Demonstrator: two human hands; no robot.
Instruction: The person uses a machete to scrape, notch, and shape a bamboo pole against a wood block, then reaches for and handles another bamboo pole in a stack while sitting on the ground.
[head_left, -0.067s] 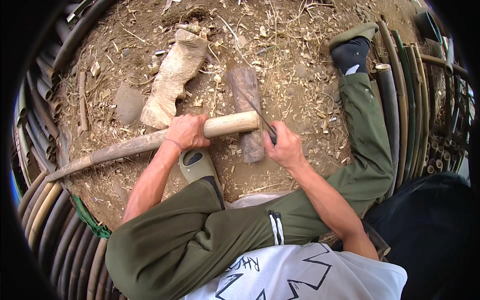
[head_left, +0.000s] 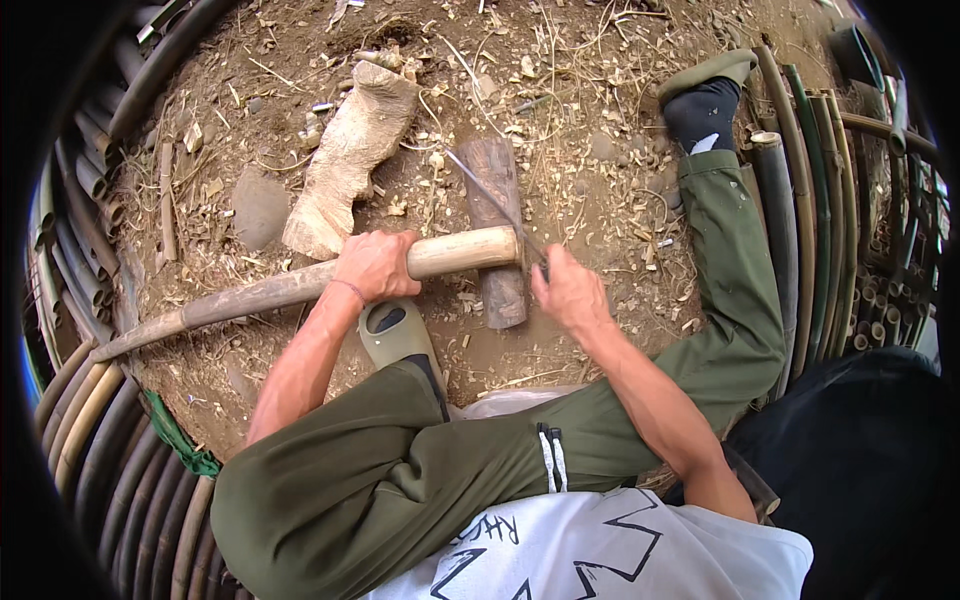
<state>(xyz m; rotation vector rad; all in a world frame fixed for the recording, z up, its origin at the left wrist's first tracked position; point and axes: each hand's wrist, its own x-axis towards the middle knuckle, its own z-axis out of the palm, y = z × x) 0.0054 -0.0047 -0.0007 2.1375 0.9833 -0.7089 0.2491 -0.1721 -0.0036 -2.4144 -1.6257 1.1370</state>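
Note:
A long wooden pole (head_left: 250, 292) slants across the ground from the left. Near its thick end my left hand (head_left: 374, 264) is wrapped round it from above. That end rests across a short dark log (head_left: 492, 180). My right hand (head_left: 572, 290) is closed on the dark handle of a knife. The long thin knife blade (head_left: 477, 182) points up and left over the log, passing close by the pole's cut end. Whether the blade touches the wood I cannot tell.
A pale, rough-hewn piece of wood (head_left: 350, 160) lies beyond my left hand, beside a flat stone (head_left: 259, 208). Wood chips litter the dirt. Bamboo poles (head_left: 828, 200) line the right side, with stacked bamboo (head_left: 120, 480) at left. My legs frame the work.
The knife shows more sharply, its bright tip now visible beyond the log. My right hand has shifted very slightly right. My left hand and the pole look still.

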